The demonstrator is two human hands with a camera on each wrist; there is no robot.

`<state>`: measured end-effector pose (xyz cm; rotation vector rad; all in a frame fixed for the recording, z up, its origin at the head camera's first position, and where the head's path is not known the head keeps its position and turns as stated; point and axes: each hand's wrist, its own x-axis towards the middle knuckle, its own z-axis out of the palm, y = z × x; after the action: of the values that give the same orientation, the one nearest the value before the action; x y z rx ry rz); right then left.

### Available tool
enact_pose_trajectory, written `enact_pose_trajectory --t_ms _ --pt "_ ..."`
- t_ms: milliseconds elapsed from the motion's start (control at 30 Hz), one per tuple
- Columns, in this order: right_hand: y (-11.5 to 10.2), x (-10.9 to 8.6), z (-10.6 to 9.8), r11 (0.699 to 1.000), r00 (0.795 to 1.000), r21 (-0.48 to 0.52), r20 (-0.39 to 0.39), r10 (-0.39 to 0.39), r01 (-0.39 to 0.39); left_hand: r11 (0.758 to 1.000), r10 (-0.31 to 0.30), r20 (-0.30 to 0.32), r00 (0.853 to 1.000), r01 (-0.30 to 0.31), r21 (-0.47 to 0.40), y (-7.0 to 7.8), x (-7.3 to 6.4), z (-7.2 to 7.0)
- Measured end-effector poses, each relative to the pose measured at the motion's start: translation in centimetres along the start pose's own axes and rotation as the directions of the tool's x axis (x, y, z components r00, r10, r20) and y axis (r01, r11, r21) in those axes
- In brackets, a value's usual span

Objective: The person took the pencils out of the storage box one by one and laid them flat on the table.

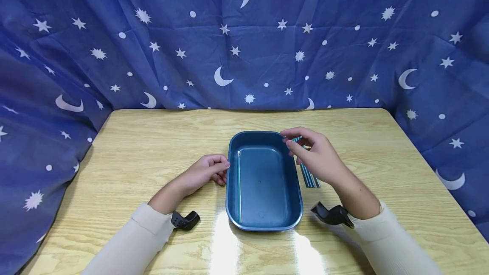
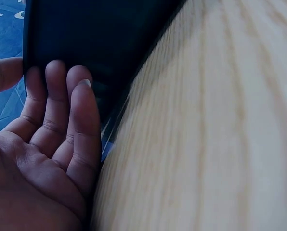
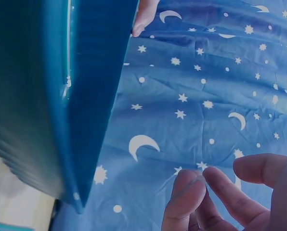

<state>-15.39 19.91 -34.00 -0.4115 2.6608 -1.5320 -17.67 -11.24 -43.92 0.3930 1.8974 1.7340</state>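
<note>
A dark teal rectangular tray (image 1: 267, 181) stands on the wooden table. One thin, pale-edged teal stick (image 1: 239, 188) lies lengthwise inside it, along its left wall. My left hand (image 1: 209, 169) is at the tray's left side; its thumb touches the rim and its loosely bent fingers rest by the outer wall (image 2: 114, 29). Above the tray's far right corner hovers my right hand (image 1: 315, 152), fingers bent, with nothing visible between thumb and fingertips in the right wrist view. Several similar teal sticks (image 1: 307, 177) lie right of the tray, partly hidden beneath that hand.
Table wood (image 1: 153, 139) surrounds the tray. A blue cloth with white moons and stars (image 1: 267, 46) hangs behind the table and at both sides. Black wrist devices (image 1: 185, 220) are strapped to both forearms.
</note>
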Motion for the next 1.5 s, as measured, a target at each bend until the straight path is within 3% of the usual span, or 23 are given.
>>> enact_pose_trajectory --t_ms 367,833,1500 --pt "-1.9 1.1 0.7 0.999 0.999 -0.03 0.046 -0.023 0.025 1.0 0.008 0.014 1.0 -0.008 -0.019 -0.2 -0.1 -0.1" --pt "-4.1 1.9 2.4 0.999 0.995 0.009 0.09 -0.046 0.046 0.999 0.027 0.021 0.999 -0.026 -0.041 -0.5 -0.3 -0.2" --pt "-4.4 3.5 5.2 0.999 0.988 0.024 0.153 -0.031 0.028 0.999 0.032 0.032 0.999 -0.031 -0.02 -0.3 0.0 -0.1"
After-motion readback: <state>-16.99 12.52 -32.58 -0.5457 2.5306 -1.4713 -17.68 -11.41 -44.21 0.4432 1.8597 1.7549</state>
